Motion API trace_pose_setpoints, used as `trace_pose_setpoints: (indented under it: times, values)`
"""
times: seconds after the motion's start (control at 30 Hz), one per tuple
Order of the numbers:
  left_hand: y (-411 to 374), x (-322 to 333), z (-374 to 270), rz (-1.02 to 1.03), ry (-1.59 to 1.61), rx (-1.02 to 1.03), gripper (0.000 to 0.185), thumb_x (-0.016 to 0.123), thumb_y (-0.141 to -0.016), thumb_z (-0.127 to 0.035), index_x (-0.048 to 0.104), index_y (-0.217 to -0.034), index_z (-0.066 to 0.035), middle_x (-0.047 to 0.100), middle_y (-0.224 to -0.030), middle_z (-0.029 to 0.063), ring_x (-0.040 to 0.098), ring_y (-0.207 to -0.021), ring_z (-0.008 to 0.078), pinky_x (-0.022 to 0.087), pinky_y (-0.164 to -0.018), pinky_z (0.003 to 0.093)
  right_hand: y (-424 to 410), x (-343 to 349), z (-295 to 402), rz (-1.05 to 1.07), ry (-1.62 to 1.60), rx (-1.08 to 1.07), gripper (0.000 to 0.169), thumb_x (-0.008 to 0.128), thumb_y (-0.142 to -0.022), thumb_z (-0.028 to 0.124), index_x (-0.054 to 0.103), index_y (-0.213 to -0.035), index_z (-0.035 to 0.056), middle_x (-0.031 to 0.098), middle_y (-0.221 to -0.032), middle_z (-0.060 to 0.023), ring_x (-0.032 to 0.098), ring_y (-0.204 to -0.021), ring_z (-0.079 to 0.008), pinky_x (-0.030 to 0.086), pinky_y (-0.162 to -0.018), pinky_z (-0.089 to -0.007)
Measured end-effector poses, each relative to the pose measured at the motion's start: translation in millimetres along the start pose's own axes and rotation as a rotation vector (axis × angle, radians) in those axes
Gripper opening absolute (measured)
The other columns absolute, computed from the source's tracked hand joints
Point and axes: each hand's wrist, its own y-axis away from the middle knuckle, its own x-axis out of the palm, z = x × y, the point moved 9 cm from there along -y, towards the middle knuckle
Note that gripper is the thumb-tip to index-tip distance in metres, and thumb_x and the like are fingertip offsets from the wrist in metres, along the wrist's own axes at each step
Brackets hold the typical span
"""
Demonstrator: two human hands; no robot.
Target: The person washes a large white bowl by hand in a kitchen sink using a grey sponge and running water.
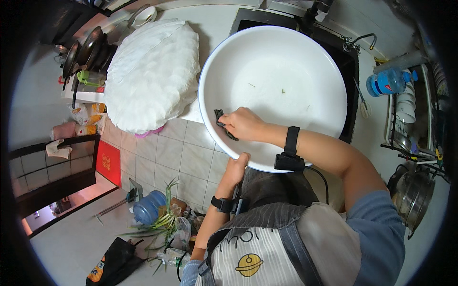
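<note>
A large white basin [275,60] with a thin blue edge stands tilted over the black sink [247,16]. My right hand [247,123] is inside it, pressing a crumpled dark cloth [232,136] against the left side of its inner wall. Part of the cloth is hidden beneath my fingers. My left hand [239,165] grips the near rim, thumb on top and the other fingers out of sight below. A few small green scraps [283,91] lie on the basin's floor. Both wrists wear black straps.
Left of the basin, a big bulging white plastic-covered bundle [154,75] sits on the counter. A faucet [352,43], scissors [365,107] and a blue bottle [388,82] are on the right. Spring onions [166,214] and a water jug [150,207] stand on the floor.
</note>
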Motion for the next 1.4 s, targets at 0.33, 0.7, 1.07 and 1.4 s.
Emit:
trace_pose_setpoints:
  times: [0.33, 0.7, 1.07, 1.4]
  values:
    - [-3.7, 7.1, 1.5, 0.056, 0.079, 0.047, 0.025, 0.047, -0.077, -0.023, 0.051, -0.077, 0.002, 0.045, -0.068, 0.0015, 0.040, -0.064, 0.0126, 0.035, -0.059, 0.0277, 22.7, 9.8, 62.9, 0.062, 0.325, -0.393, 0.015, 0.053, -0.069, 0.005, 0.054, -0.083, 0.0019, 0.055, -0.069, -0.0112, 0.060, -0.058, -0.0237, 0.050, -0.049, -0.0339]
    - [-3.1, 3.4, -11.5, 0.020, 0.069, 0.185, 0.025, 0.047, -0.077, -0.022, 0.052, -0.080, 0.003, 0.051, -0.074, 0.0043, 0.045, -0.071, 0.0147, 0.038, -0.066, 0.0305, 7.3, 22.9, 68.0, 0.242, 0.518, -0.411, 0.013, 0.055, -0.069, 0.005, 0.053, -0.082, 0.0021, 0.053, -0.065, -0.0112, 0.057, -0.053, -0.0283, 0.047, -0.046, -0.0363]
    - [-7.4, 1.9, -0.5, 0.057, 0.011, 0.114, 0.028, 0.046, -0.082, -0.024, 0.052, -0.091, 0.002, 0.051, -0.077, 0.0019, 0.044, -0.070, 0.0111, 0.038, -0.061, 0.0275, 44.6, 6.9, 15.1, 0.199, -0.117, 0.115, 0.026, 0.052, -0.078, 0.011, 0.061, -0.102, 0.0095, 0.059, -0.066, -0.0190, 0.058, -0.060, -0.0320, 0.046, -0.056, -0.0382]
    - [-12.7, -35.1, 3.6, -0.074, 0.220, -0.103, 0.052, 0.052, -0.076, -0.021, 0.033, -0.119, 0.001, 0.053, -0.096, 0.0160, 0.058, -0.081, 0.0248, 0.054, -0.060, 0.0343, 140.6, -2.8, -19.6, 0.500, -0.225, 0.453, 0.031, 0.049, -0.083, 0.014, 0.057, -0.112, 0.0145, 0.062, -0.084, -0.0170, 0.059, -0.067, -0.0284, 0.045, -0.064, -0.0365]
